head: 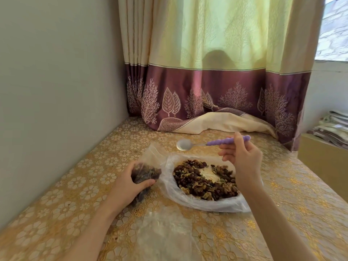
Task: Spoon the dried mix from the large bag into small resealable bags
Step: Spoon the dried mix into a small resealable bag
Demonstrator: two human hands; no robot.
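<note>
The large clear bag lies open on the table, spread wide, with dried nuts and raisins heaped inside. My left hand grips a small clear bag partly filled with the dark mix, just left of the large bag; its open top stands up behind my fingers. My right hand pinches the purple handle of a spoon above the far side of the large bag. The spoon's metal bowl points left and looks empty.
Several flat empty clear bags lie on the gold floral tablecloth near me. A grey wall runs along the left. A purple-and-yellow curtain drapes onto the table's far edge. Folded cloths sit on a box at right.
</note>
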